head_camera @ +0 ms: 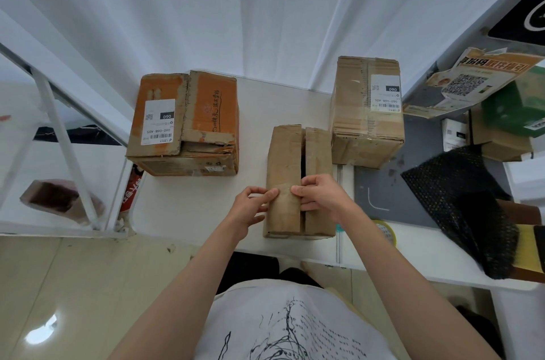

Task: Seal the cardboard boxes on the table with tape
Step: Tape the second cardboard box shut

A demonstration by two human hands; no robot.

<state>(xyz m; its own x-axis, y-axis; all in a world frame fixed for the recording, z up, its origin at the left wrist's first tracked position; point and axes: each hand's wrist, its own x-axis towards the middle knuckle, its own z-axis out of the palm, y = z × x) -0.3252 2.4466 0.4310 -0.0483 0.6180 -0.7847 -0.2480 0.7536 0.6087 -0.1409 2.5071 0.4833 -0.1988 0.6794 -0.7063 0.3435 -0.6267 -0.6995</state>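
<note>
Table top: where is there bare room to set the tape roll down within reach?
Bare white table lies between the orange box and the narrow box, and left of the left hand. The right side is crowded: labelled box, grey mat, black mesh.

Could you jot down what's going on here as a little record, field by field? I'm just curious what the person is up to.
Surface: white table
Boxes: three cardboard boxes
Middle box: narrow, plain brown, top flaps not meeting, dark gap between them
Left hand: fingertips on the middle box's left flap
Right hand: fingers curled over the flap edge at the gap
Orange box: far left, white label, untouched
Brown box: far right, white label, untouched
Tape roll: partly hidden behind the right forearm
Tape on middle box: none visible
</note>
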